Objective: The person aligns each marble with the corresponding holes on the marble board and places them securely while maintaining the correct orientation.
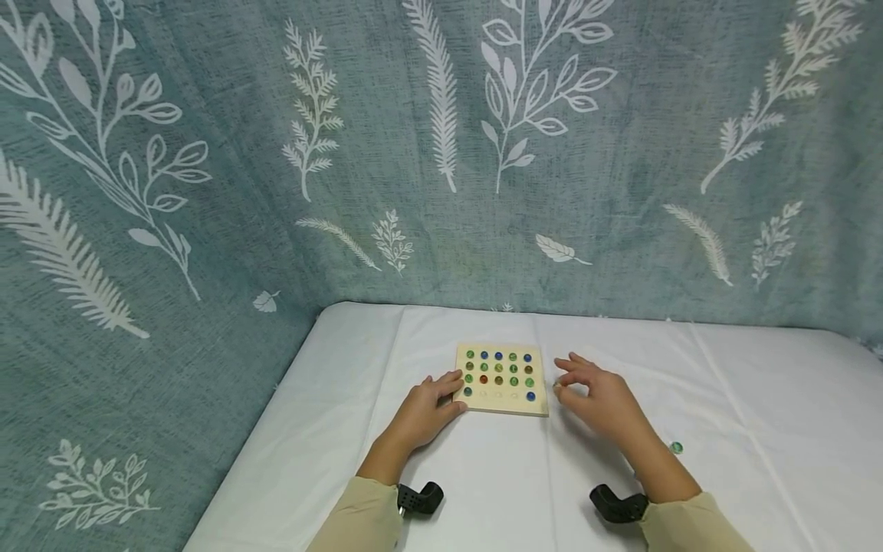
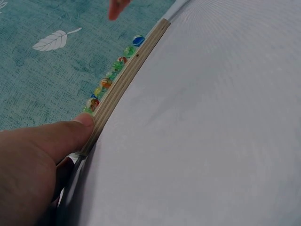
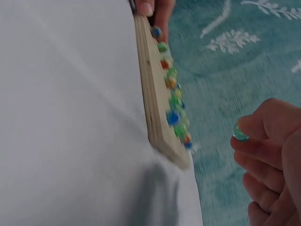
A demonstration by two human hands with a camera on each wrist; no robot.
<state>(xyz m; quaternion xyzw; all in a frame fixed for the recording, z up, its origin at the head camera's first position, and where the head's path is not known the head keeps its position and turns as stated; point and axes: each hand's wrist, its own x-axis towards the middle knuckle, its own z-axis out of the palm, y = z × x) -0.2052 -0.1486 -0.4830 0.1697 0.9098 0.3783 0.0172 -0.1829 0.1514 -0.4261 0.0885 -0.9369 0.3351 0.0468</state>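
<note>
A pale wooden board (image 1: 501, 406) lies on the white cloth, with rows of coloured glass marbles seated in its hollows. Bare hollows show in the middle of the front row, between a green marble (image 1: 467, 392) and a blue marble (image 1: 530, 396). My left hand (image 1: 428, 410) grips the board's near left corner, thumb (image 2: 83, 120) against the front edge and fingers along the left side. Just right of the board, my right hand (image 1: 600, 399) pinches a green marble (image 3: 240, 133) between thumb and index finger, the other fingers loosely bent.
One loose green marble (image 1: 677, 447) lies on the cloth beside the right forearm. The white tablecloth (image 1: 483, 475) has fold lines. Behind and to the left hangs a teal curtain (image 1: 372, 153) with white leaf prints. Each wrist wears a black camera mount (image 1: 421, 498).
</note>
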